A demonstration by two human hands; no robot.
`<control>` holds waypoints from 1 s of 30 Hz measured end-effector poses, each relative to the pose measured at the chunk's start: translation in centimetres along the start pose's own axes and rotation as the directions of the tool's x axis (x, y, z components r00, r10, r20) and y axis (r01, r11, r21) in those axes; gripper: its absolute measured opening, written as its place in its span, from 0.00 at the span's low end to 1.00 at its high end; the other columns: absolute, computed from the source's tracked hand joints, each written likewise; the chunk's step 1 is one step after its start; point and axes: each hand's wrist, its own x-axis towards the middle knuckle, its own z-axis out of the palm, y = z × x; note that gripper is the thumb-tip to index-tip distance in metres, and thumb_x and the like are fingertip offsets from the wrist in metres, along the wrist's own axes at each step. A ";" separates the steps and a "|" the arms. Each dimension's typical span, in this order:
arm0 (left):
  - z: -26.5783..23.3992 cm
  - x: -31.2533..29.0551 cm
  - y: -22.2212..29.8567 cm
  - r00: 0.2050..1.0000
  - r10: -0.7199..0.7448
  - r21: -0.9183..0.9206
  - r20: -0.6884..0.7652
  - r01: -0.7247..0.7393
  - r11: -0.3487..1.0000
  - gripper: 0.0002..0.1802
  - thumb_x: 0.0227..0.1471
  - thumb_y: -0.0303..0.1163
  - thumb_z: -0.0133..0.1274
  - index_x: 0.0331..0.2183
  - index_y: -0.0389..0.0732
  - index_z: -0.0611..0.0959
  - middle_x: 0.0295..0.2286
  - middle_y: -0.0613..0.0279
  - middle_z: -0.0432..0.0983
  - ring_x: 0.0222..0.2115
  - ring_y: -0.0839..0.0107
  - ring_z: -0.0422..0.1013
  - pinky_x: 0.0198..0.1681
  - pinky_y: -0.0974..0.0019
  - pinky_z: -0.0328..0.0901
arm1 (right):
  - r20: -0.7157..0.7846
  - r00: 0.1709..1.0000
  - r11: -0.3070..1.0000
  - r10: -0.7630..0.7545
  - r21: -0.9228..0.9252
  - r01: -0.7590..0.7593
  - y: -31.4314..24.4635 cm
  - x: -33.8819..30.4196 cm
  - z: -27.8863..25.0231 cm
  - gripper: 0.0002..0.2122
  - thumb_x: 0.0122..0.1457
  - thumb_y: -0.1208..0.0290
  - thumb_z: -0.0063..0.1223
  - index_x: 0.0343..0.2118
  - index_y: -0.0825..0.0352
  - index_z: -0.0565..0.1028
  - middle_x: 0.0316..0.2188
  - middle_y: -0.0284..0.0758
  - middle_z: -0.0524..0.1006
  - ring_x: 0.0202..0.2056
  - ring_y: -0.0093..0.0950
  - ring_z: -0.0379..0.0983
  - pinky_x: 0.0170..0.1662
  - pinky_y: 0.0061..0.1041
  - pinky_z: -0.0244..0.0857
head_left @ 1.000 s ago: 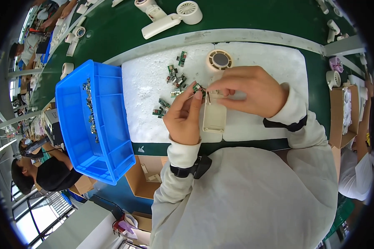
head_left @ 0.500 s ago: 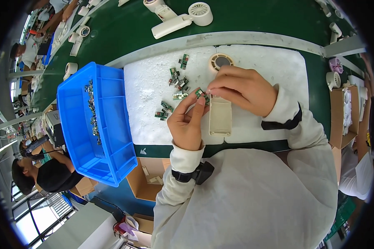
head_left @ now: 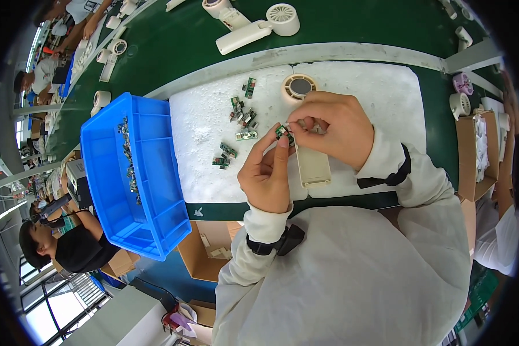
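Observation:
Between the thumb and fingers of my left hand (head_left: 268,176) is a small green circuit board (head_left: 283,133). My right hand (head_left: 340,130) is closed in a pinch at the board's upper right edge. Its fingertips hide most of what they hold; only a speck of white shows there. Beneath my hands lies a cream handheld fan shell, its hollow handle (head_left: 313,168) open upward and its round fan head (head_left: 299,86) beyond my right fingers. My right hand covers the part between them. Several loose circuit boards (head_left: 246,118) lie left of my hands on the white foam mat (head_left: 205,155).
A blue bin (head_left: 155,173) with circuit boards inside stands at the left. Beyond a pale rail (head_left: 357,53), white fans (head_left: 254,32) lie on the green bench. At the right is a cardboard box (head_left: 476,155) with white parts. Other people sit at the far left and right.
The board and both my hands have shifted slightly, my right fingers curling more closely at the board's edge. The fan shell has tilted a little, its handle's near end swinging right.

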 end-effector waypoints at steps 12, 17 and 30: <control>-2.3 1.0 0.8 0.912 0.318 0.464 0.259 -0.406 0.787 0.18 0.57 0.16 0.57 0.49 0.35 0.84 0.40 0.52 0.80 0.38 0.66 0.79 0.41 0.68 0.73 | 0.101 0.943 0.944 -0.317 -0.059 0.324 1.2 0.6 -1.1 0.05 0.52 0.78 0.63 0.31 0.67 0.79 0.24 0.31 0.72 0.22 0.25 0.69 0.25 0.23 0.66; -1.6 0.3 0.8 0.850 0.448 0.625 0.278 -0.514 0.588 0.20 0.55 0.14 0.57 0.51 0.35 0.83 0.42 0.51 0.78 0.39 0.60 0.79 0.41 0.66 0.73 | 0.088 0.975 0.978 -0.205 0.060 0.200 0.4 -0.3 -0.3 0.05 0.52 0.80 0.63 0.30 0.67 0.78 0.24 0.31 0.72 0.21 0.23 0.69 0.25 0.23 0.65; -2.9 -0.3 4.1 0.832 0.522 0.691 0.189 -0.490 0.531 0.22 0.50 0.18 0.64 0.49 0.34 0.83 0.43 0.50 0.77 0.43 0.54 0.74 0.46 0.58 0.70 | -0.143 0.981 0.897 0.133 0.439 -0.057 3.6 1.6 -3.9 0.07 0.57 0.80 0.58 0.39 0.70 0.79 0.27 0.28 0.77 0.25 0.19 0.72 0.28 0.19 0.66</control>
